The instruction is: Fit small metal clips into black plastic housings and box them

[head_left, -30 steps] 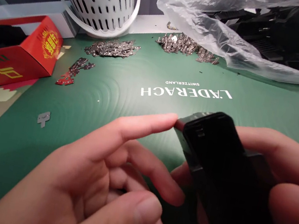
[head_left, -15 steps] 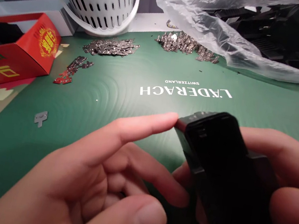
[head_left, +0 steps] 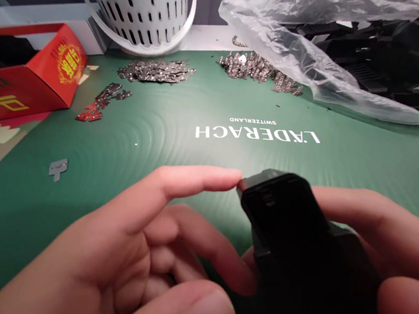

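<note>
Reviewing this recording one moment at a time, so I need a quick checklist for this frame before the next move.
Right hand grips black plastic part: ok.
Left hand index fingertip touching the part's corner: cannot tell.
Part's face legible: not ok, too dark.
Metal chain pieces away from hands: ok.
Loose metal bracket lying apart on green mat: ok.

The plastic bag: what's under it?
Black plastic parts lie under the clear bag and show through it. The folds cover the rest, so their full shape can't be seen.
</note>
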A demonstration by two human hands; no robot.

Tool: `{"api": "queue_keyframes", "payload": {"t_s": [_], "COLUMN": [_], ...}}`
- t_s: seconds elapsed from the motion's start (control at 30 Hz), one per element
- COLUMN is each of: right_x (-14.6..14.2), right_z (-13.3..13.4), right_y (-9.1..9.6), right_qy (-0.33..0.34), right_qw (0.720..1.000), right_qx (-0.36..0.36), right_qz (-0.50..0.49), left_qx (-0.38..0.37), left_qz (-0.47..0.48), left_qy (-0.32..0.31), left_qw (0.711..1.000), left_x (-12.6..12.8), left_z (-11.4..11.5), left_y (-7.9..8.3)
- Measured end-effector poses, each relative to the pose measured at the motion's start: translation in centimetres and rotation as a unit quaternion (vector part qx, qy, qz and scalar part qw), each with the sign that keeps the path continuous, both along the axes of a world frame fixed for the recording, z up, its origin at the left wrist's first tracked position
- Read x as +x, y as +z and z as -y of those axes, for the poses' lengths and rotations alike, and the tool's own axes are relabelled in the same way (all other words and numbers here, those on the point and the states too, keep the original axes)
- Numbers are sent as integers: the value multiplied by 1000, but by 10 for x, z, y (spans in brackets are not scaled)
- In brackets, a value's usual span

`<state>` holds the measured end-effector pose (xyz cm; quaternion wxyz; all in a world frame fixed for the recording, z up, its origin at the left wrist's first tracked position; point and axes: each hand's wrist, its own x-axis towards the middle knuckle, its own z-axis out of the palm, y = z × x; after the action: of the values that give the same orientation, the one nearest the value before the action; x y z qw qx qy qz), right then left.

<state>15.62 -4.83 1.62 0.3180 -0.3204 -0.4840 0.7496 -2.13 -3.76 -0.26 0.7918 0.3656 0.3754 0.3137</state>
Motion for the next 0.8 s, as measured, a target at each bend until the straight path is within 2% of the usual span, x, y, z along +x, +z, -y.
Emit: {"api": "queue_keyframes", "payload": {"t_s": [0.2, 0.43, 0.6, 0.8], "right_x": [0, -2, -7, -6], "right_z": [-5, -24, -34, -29], "right_y": [-1, -1, -2, -6], "right_qy": [-3, 0, -5, 5], "right_qw": [1000, 999, 999, 999], "right_qx": [15, 44, 52, 46], "right_qz": [17, -8, -9, 0], "left_qx": [43, 91, 91, 99], "left_qz": [-21, -5, 5, 11], "left_qy": [-16, -19, -18, -15], "left_qw": [999, 996, 996, 995], "left_x": [-1, -4, -4, -4], "left_z": [1, 1, 1, 1], "left_y": [-2, -6, -7, -7]}}
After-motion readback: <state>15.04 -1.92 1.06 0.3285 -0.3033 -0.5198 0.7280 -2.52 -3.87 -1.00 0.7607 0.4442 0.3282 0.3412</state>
